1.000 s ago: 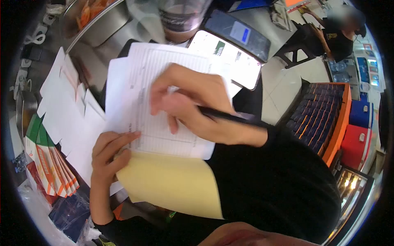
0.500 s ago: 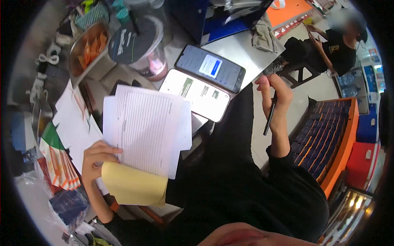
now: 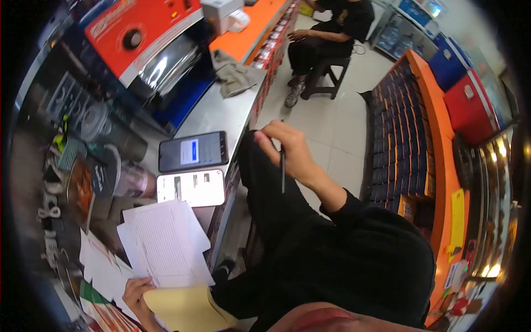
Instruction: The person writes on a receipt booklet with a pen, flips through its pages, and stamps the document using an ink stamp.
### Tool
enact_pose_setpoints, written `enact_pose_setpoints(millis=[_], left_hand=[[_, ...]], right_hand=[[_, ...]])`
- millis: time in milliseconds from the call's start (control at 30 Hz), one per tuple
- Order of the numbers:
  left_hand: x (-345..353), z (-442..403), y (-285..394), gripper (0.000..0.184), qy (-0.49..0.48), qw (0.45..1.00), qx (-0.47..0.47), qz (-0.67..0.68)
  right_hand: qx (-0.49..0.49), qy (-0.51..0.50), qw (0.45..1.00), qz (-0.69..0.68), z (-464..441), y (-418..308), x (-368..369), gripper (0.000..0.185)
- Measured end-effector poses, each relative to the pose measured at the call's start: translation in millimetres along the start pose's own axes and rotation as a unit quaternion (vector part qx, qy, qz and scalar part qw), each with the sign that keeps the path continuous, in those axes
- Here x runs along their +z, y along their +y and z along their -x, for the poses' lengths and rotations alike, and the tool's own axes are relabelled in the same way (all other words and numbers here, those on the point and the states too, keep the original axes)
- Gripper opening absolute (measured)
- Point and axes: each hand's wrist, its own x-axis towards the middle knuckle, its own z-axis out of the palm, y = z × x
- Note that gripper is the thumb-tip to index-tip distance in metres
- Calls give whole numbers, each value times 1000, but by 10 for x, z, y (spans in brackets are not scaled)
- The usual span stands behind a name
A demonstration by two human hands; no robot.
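Observation:
My right hand (image 3: 296,155), fingers bent, holds a dark pen (image 3: 283,171) above my black-clad leg, to the right of the counter and apart from the paper. My left hand (image 3: 136,296) grips the left edge of a lined receipt pad (image 3: 160,243), near where its yellow sheet (image 3: 185,307) is turned back towards me. Printed lines cover the white top page, and loose white sheets stick out from under it. Just beyond the pad lie two phones: a white one (image 3: 207,188) with a bright screen and a dark one (image 3: 171,153) showing a pop-up box.
A lidded plastic cup (image 3: 135,180) and a metal container (image 3: 80,188) stand left of the phones. Behind them is a red-and-blue machine (image 3: 133,39), with a grey cloth (image 3: 232,74) beside it. At right, an orange rack (image 3: 437,166) holds dark boxes. Beyond, a person (image 3: 332,33) sits on a stool (image 3: 329,77).
The view has swung, so pad and phones appear further left and more of the machine and rack shows. My right hand still holds the pen; my left still grips the pad.

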Motion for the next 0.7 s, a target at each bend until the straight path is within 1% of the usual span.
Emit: enact_pose_setpoints(millis=[33,167,233,267,300,333,367,400,433,467,500,533,567,633,667,700], left_hand=[[-4,-7,13,16,20,1000,-3,-11],[-68,-45,6,18,25,999,39,-7],[-106,-41,-1,21,16,999,43,-13],[-120,18,-140,22,10,1000,17,3],[-82,45,-169,23,13,1000,-11,15],[-93,49,-166,24,21,998,-49,19],[-122,5,-123,26,1,998,-61,-2],[-152,-15,-211,26,-29,998,-46,14],[-170,-18,-285,29,-54,998,-2,27],[-173,-64,-282,30,-56,997,42,31],[-172,-43,-273,29,-45,997,38,45],[-194,-69,-243,22,-43,995,58,70],[-206,-40,-270,19,-47,994,63,70],[-220,-15,-276,17,-32,992,91,80],[-259,-24,-246,17,-27,989,116,87],[-264,-13,-254,17,-26,990,120,73]], right_hand=[[-1,1,1000,2,-3,-30,-22,10],[-2,8,1000,-11,-22,-92,-42,9],[-38,25,999,12,-37,-44,-39,6],[-56,25,998,14,-33,-29,-36,5],[-43,16,999,10,-24,-61,-63,4],[-2,44,999,-1,64,38,-13,9],[11,-2,1000,-7,19,4,-128,20],[41,-13,999,33,14,-26,-169,17],[8,3,999,52,-30,-46,-146,12],[32,31,998,53,-31,19,-117,8],[55,24,992,114,-48,37,-116,11],[39,21,995,89,-66,121,-89,15],[39,-10,995,95,-90,175,-67,17],[51,-32,993,106,-110,118,43,23],[50,-18,996,65,-121,104,105,23],[50,-2,998,26,-119,104,175,23]])
